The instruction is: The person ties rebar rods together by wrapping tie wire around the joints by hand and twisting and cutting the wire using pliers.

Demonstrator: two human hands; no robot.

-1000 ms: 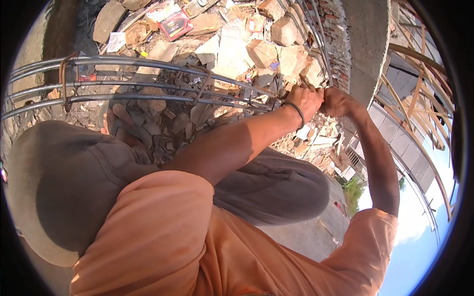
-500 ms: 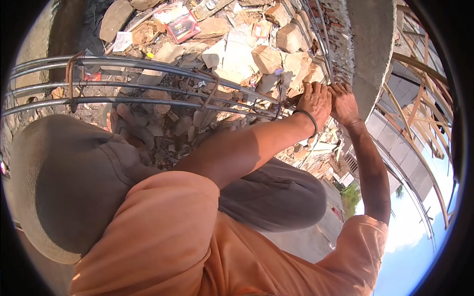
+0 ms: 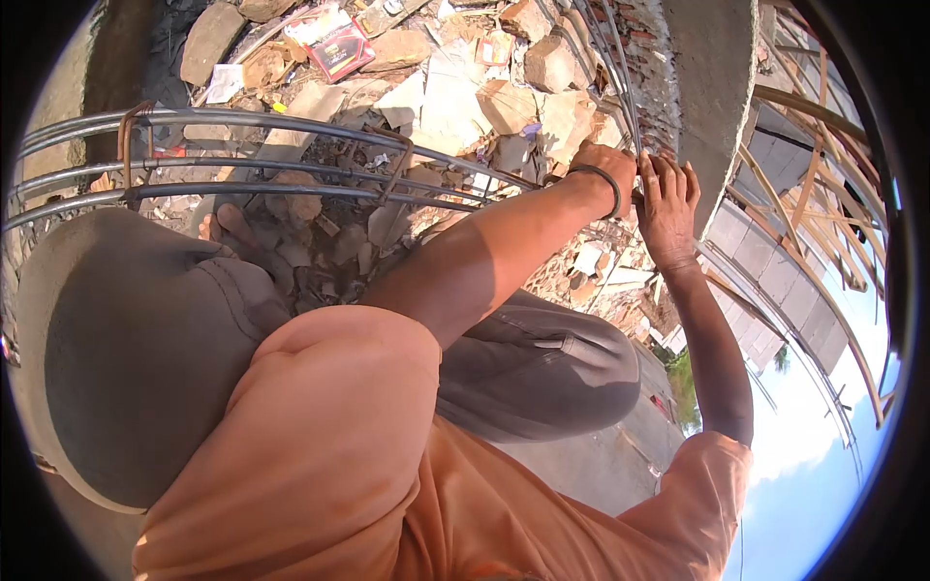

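My left hand (image 3: 607, 174), with a dark band at its wrist, is closed at the right end of a cage of steel reinforcing bars (image 3: 320, 126). What its fingers hold is hidden; a small dark piece shows beside the knuckles. Right beside it, my right hand (image 3: 668, 201) has its fingers stretched out and slightly apart, near thin steel rods (image 3: 620, 82) that run along a rough wall. Whether its fingertips touch the rods I cannot tell. Rusty stirrups (image 3: 124, 155) wrap the bars further left.
Broken concrete and stones (image 3: 509, 105) cover the ground, with a red box (image 3: 339, 53) among them. A concrete beam (image 3: 717, 87) with exposed brick stands at the right. Beyond it are wooden poles (image 3: 809, 198) and a grey block wall (image 3: 775, 261). My bent knees (image 3: 552, 368) are close below the bars.
My right hand has gone from curled fingers to stretched ones and sits slightly lower. My left hand has turned into a tighter fist and moved a little up and left. The view has shifted slightly.
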